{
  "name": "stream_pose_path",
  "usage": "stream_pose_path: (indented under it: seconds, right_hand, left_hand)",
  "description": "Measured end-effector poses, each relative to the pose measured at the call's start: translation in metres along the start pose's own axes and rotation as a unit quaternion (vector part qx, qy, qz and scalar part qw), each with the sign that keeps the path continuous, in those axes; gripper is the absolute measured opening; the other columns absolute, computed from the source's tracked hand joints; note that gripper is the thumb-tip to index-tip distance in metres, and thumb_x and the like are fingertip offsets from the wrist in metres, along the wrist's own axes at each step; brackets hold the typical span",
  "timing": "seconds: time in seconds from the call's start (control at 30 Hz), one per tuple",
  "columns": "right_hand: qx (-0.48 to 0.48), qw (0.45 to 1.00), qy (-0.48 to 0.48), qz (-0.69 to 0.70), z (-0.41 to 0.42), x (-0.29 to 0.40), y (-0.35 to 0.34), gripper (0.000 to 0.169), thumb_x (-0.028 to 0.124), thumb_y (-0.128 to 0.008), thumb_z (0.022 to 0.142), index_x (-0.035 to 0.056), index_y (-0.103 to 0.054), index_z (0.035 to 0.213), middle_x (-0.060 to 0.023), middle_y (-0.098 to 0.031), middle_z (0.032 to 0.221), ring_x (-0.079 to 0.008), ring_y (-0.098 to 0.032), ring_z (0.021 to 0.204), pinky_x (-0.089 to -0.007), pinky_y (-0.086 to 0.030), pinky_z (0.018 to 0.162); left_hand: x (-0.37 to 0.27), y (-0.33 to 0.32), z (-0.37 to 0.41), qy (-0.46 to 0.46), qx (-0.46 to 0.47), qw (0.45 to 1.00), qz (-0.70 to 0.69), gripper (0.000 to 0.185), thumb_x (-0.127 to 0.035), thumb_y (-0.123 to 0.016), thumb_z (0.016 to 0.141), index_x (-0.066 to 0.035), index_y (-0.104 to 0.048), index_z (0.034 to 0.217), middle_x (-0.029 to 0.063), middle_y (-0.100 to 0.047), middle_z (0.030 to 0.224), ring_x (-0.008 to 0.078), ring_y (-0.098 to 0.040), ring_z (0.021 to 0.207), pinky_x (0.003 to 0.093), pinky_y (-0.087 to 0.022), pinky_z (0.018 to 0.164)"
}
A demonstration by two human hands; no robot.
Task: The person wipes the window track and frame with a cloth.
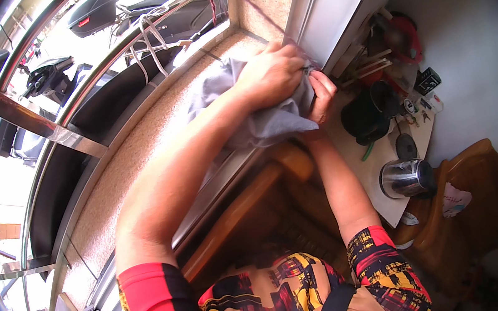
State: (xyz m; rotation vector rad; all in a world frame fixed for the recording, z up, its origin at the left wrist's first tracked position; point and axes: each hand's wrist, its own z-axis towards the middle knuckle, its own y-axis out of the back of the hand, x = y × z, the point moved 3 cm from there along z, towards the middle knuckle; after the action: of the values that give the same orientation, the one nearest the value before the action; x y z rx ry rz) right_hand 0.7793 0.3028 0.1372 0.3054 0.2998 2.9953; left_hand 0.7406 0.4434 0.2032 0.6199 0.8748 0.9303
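Observation:
A grey cloth (pixel 273 126) hangs bunched between my two hands at the corner of the window opening. My left hand (pixel 271 74) lies over its upper part, fingers closed on the gathered fabric. From the right side, my right hand (pixel 322 94) pinches the same gathered edge between thumb and fingers. A dark reddish cord (pixel 260 10) slants down from the metal window rail to the bunched spot at my fingertips. Whether it is knotted there is hidden by my fingers. Behind the cloth runs the speckled stone sill (pixel 134 142), beside the white window frame (pixel 328 3).
Curved metal window bars (pixel 101 75) carry a tied white cord (pixel 148 32). Motor scooters (pixel 55 82) stand outside. To my right, a table (pixel 387 205) holds a steel kettle (pixel 405 177), a black pot (pixel 364 114) and keys. Carved wooden chairs (pixel 472 201) stand close by.

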Motion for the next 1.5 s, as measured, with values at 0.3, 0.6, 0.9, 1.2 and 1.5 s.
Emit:
stream_pose_path:
  seconds: [0.3, 0.6, 0.9, 1.2, 1.5]
  right_hand:
    - [-0.019, 0.999, -0.003, -0.034, -0.014, 0.002, -0.004, 0.037, 0.0, -0.053, 0.094, -0.0037, -0.048, 0.13, -0.0278, -0.051, 0.133, -0.0421, -0.055, 0.117, -0.0495, -0.045, 0.101]
    - [0.014, 0.972, -0.232, 0.024, -0.027, -0.01, -0.01, 0.03, 0.006, -0.051, 0.101, -0.012, -0.057, 0.124, -0.0249, -0.062, 0.117, -0.0329, -0.06, 0.113, -0.0388, -0.047, 0.1]
    - [-0.011, 0.999, 0.008, -0.035, -0.014, -0.002, 0.001, 0.042, -0.003, -0.059, 0.091, -0.0076, -0.05, 0.131, -0.027, -0.052, 0.132, -0.0405, -0.058, 0.11, -0.0461, -0.048, 0.095]
    - [-0.02, 0.999, 0.006, -0.041, -0.015, -0.002, 0.004, 0.038, -0.001, -0.058, 0.093, -0.0045, -0.051, 0.131, -0.0251, -0.053, 0.134, -0.0403, -0.058, 0.11, -0.0457, -0.048, 0.093]
    - [0.008, 0.998, -0.057, 0.003, -0.017, 0.001, 0.01, 0.04, 0.006, -0.058, 0.095, -0.0054, -0.05, 0.132, -0.0245, -0.052, 0.136, -0.0401, -0.058, 0.113, -0.0451, -0.047, 0.096]
  left_hand:
    - [-0.027, 0.049, -0.065, 0.069, 0.079, 0.994, 0.031, 0.039, -0.027, -0.057, 0.091, -0.011, -0.066, 0.125, 0.0176, -0.051, 0.131, 0.035, -0.048, 0.121, 0.0479, -0.035, 0.102]
    - [-0.008, 0.011, -0.003, 0.071, 0.037, 0.991, 0.108, 0.035, -0.037, -0.054, 0.094, -0.023, -0.068, 0.123, 0.0148, -0.056, 0.105, 0.0321, -0.053, 0.105, 0.0453, -0.035, 0.091]
    - [-0.025, 0.029, -0.017, 0.061, 0.058, 0.978, 0.189, 0.023, -0.027, -0.058, 0.089, -0.013, -0.075, 0.094, 0.0167, -0.056, 0.101, 0.0318, -0.051, 0.109, 0.0464, -0.036, 0.093]
    - [-0.041, 0.025, -0.004, 0.148, 0.032, 0.988, -0.004, 0.018, -0.015, -0.063, 0.075, 0.0, -0.069, 0.083, 0.0223, -0.06, 0.093, 0.0393, -0.059, 0.097, 0.0463, -0.048, 0.084]
    - [-0.028, 0.002, 0.05, 0.176, 0.055, 0.982, 0.046, 0.022, -0.019, -0.072, 0.069, 0.002, -0.069, 0.075, 0.0246, -0.067, 0.08, 0.0414, -0.067, 0.079, 0.046, -0.055, 0.072]
